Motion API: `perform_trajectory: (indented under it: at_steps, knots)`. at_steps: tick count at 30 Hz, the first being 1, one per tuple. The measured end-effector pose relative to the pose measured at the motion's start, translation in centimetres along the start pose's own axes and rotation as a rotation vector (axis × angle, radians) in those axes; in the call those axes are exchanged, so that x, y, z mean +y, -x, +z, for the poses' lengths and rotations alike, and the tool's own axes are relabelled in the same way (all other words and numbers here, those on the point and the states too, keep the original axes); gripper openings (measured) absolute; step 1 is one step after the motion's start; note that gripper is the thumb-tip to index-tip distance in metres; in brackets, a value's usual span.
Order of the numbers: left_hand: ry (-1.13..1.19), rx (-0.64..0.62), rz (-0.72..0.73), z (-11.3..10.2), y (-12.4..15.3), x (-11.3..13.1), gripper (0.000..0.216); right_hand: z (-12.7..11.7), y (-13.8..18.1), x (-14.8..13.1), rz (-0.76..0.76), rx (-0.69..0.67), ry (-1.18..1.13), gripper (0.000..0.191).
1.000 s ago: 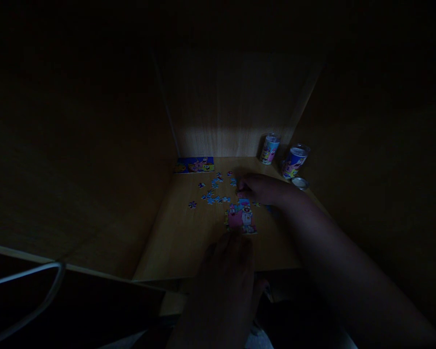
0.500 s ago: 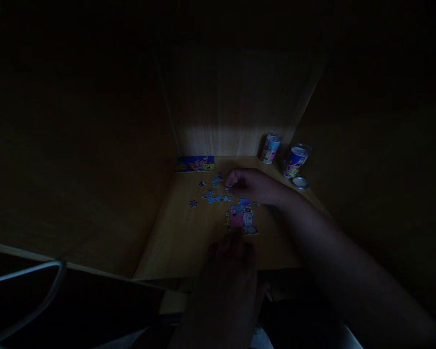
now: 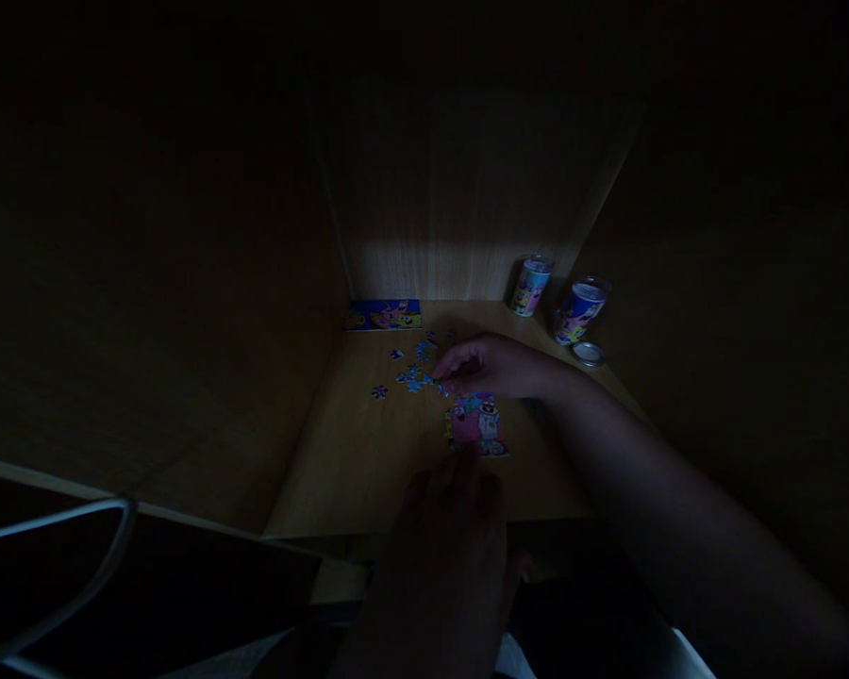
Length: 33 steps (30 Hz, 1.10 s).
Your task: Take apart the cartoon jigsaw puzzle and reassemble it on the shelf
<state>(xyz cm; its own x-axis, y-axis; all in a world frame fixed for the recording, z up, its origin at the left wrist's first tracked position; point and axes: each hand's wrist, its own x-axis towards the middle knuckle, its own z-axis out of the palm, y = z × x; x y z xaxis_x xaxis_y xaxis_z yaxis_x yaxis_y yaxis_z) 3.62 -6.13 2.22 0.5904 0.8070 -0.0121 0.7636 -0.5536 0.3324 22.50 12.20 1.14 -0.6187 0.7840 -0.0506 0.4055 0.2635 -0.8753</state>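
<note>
A partly joined jigsaw puzzle with pink and white cartoon figures lies on the wooden surface. My left hand rests at its near edge, fingers stretched forward and fingertips touching it. Beyond the puzzle, my right hand reaches in from the right, its thumb and fingertips pinched low at a small puzzle piece. It partly covers the puzzle's far edge. Loose blue puzzle pieces are scattered left of its fingertips. A single piece lies farther left. The light is very dim.
A blue picture card lies against the back panel. Two printed cans, one light blue and one dark blue, stand at the back right, with a round lid in front. Wooden walls enclose both sides. A white cable curves at lower left.
My right hand has come slightly down and nearer to the loose pieces. A piece beyond it now shows. My left hand stays at the puzzle's near edge; the view has shifted a little.
</note>
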Motion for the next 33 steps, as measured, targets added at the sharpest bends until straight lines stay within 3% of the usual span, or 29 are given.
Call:
perform_trajectory:
  at_steps: [8, 33]
  knots:
    - [0.014, 0.019, 0.004, 0.29, 0.05, -0.19, 0.051, -0.05, 0.51, -0.29, 0.023, -0.114, 0.081, 0.015]
    - [0.018, 0.004, -0.011, 0.24, -0.04, -0.09, 0.05, 0.52, -0.05, 0.12, -0.006, -0.085, 0.159, 0.011]
